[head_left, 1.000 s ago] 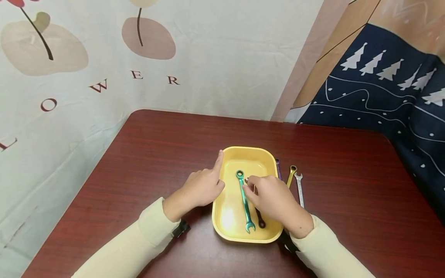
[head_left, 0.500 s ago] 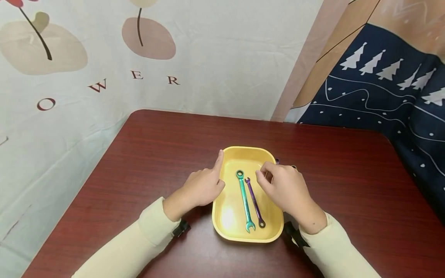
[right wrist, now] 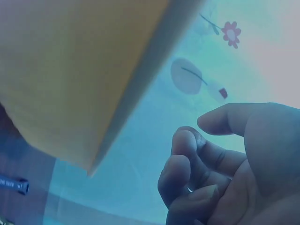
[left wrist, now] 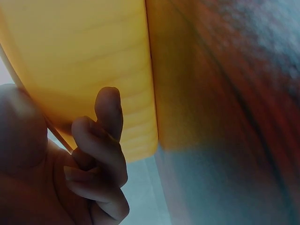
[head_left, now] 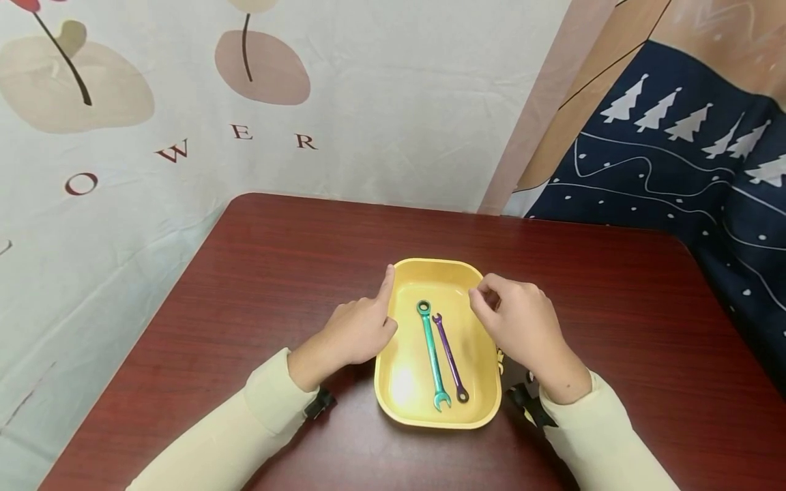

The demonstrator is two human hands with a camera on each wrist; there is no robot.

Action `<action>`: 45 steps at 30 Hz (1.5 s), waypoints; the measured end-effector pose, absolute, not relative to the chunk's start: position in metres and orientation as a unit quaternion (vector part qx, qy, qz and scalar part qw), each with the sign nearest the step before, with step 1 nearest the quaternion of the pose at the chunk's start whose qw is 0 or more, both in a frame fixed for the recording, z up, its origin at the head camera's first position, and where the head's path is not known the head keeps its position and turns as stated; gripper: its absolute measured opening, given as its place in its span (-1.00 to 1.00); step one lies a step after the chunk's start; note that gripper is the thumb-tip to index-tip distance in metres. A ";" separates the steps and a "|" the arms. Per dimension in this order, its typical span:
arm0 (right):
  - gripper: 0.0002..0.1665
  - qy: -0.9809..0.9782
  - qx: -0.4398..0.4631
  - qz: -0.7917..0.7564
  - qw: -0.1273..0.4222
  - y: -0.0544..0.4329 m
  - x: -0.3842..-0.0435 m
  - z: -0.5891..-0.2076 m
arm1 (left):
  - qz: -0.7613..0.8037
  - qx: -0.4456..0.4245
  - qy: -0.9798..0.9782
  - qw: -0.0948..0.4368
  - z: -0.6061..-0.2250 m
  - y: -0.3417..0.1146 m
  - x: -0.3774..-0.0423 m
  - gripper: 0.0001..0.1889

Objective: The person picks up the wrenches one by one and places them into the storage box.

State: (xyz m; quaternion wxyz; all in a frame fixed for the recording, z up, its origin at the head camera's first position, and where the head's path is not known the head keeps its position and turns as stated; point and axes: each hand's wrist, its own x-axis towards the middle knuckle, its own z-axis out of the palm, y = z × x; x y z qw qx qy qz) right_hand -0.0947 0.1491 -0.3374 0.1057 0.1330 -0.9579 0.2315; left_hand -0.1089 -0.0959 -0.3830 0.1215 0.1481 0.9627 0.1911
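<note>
Table: dark red wooden table [head_left: 295, 273]; behind it, white cloth [head_left: 399, 102] with letters and navy cloth [head_left: 645, 164] with trees.
Left hand [head_left: 356, 331]: thumb and fingers hold the rim of the yellow tray [head_left: 439, 424].
Right hand [head_left: 522, 324]: above the opposite rim, fingers bent, thumb slightly apart from them.
Tray inside: green wrench [head_left: 432, 354] and purple wrench [head_left: 449, 358], near each other.
Tray's right side: gold tool end [head_left: 500, 361], partly hidden.

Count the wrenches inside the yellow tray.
2. The teal wrench lies near the middle of the tray, the purple wrench just right of it. Outside, the end of a gold wrench shows; more may be hidden by the right hand.
</note>
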 end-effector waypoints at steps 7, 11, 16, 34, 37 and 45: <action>-0.78 -0.963 0.109 0.232 0.087 0.157 -0.097 -0.333 | 0.192 0.147 0.962 0.127 -0.383 -0.097 -0.109 -0.08; -0.77 -0.965 0.097 0.229 0.083 0.161 -0.099 -0.333 | 0.193 0.149 0.962 0.126 -0.382 -0.097 -0.109 -0.08; -0.77 -0.967 0.089 0.223 0.083 0.165 -0.103 -0.334 | 0.191 0.148 0.962 0.125 -0.382 -0.097 -0.110 -0.08; -0.75 -0.971 0.063 0.227 0.040 0.188 -0.119 -0.339 | 0.189 0.147 0.963 0.122 -0.383 -0.097 -0.109 -0.08; -0.73 -0.972 0.060 0.228 0.025 0.189 -0.121 -0.343 | 0.189 0.146 0.963 0.124 -0.383 -0.097 -0.109 -0.08; -0.71 -0.972 0.067 0.227 -0.004 0.191 -0.128 -0.354 | 0.187 0.147 0.964 0.123 -0.383 -0.097 -0.110 -0.08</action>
